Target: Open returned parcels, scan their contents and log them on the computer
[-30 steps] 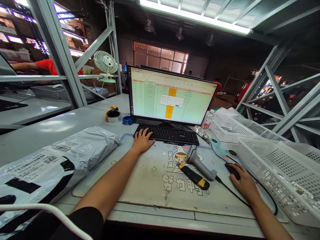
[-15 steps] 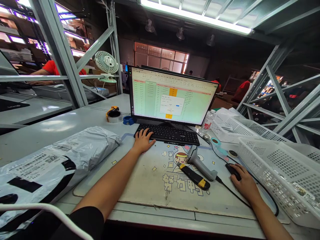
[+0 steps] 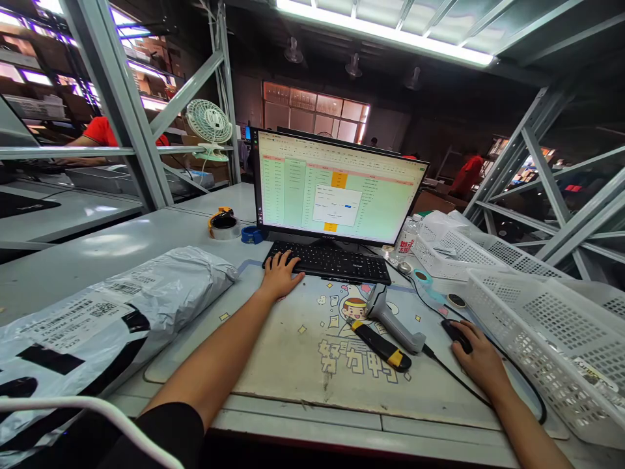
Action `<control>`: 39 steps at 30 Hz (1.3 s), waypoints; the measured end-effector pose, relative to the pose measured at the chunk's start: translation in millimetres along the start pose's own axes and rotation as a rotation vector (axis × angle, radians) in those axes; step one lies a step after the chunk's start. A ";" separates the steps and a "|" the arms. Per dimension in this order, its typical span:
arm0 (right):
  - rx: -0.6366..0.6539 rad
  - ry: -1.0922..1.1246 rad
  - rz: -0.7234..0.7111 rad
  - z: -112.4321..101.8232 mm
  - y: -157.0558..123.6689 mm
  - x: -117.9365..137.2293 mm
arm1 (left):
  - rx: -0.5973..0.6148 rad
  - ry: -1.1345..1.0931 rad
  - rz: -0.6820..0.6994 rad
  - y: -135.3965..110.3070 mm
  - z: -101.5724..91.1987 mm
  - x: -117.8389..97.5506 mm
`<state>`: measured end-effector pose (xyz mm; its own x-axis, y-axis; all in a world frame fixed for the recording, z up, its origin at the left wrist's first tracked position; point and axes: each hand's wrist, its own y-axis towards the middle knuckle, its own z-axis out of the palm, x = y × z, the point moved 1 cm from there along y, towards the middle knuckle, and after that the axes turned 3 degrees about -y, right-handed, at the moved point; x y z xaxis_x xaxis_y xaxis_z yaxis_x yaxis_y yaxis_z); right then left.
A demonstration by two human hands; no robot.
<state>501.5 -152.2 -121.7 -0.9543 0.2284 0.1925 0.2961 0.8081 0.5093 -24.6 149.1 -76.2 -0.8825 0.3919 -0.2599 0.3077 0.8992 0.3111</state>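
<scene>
My left hand [image 3: 279, 279] rests with spread fingers on the left end of the black keyboard [image 3: 342, 262]. My right hand [image 3: 481, 358] lies over a black computer mouse [image 3: 456, 335], its fingers curved around it. Between my arms, a grey barcode scanner [image 3: 396, 326] and a black-and-yellow utility knife [image 3: 378, 343] lie on the printed desk mat [image 3: 273, 352]. Behind the keyboard stands a monitor [image 3: 293, 189] showing a spreadsheet with a small white dialog box over it.
A large wrapped parcel [image 3: 161, 293] with labels fills the left side. Tape rolls [image 3: 224, 225] sit beside the monitor. White perforated baskets [image 3: 537, 326] line the right, near a plastic bottle [image 3: 406, 238]. A fan [image 3: 209, 122] is clipped to the metal frame; people in red are further back.
Both hands keep their places on the keyboard and mouse. The view shifts very slightly. A person in red in the right background has changed posture.
</scene>
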 end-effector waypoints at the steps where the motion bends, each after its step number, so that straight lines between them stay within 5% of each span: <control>1: 0.004 0.003 0.003 -0.3 -0.1 0.1 | 0.001 0.001 -0.001 0.1 0.3 0.1; 39: -0.026 -0.035 0.040 -1.2 1.7 4.1 | -0.017 -0.007 0.000 1.0 3.0 2.1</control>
<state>498.2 -150.5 -119.1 -0.9423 0.2796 0.1839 0.3346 0.7838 0.5231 -25.1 151.5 -79.1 -0.8800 0.3937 -0.2659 0.3021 0.8956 0.3265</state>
